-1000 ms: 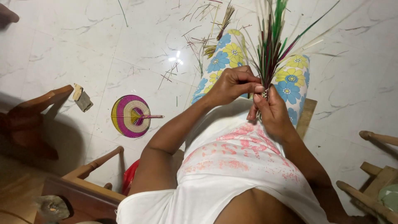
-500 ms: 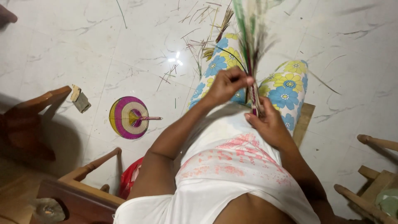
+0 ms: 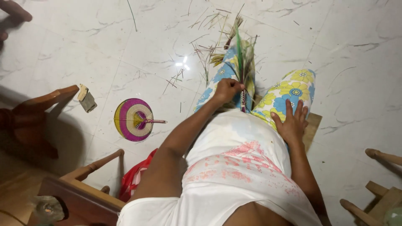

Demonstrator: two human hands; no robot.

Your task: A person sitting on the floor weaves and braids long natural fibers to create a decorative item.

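My left hand (image 3: 226,89) is closed around a bundle of green, dark and pale straw strips (image 3: 242,62), gripping it where its woven lower end hangs between my knees. The loose strips fan upward over my flowered trousers (image 3: 293,86). My right hand (image 3: 290,120) lies flat on my right thigh with fingers spread, holding nothing. I am seated on a low wooden stool (image 3: 312,125), its edge showing beside my right leg.
A finished round woven fan (image 3: 133,119), purple and yellow, lies on the white marble floor (image 3: 104,54) to my left. Loose straw scraps (image 3: 207,46) litter the floor ahead. A small block (image 3: 86,99) lies left. Wooden chairs (image 3: 86,184) stand at left and right (image 3: 372,201).
My right hand let go of the bundle and dropped flat onto my thigh. My left hand now holds the bundle alone, lowered toward my knees.
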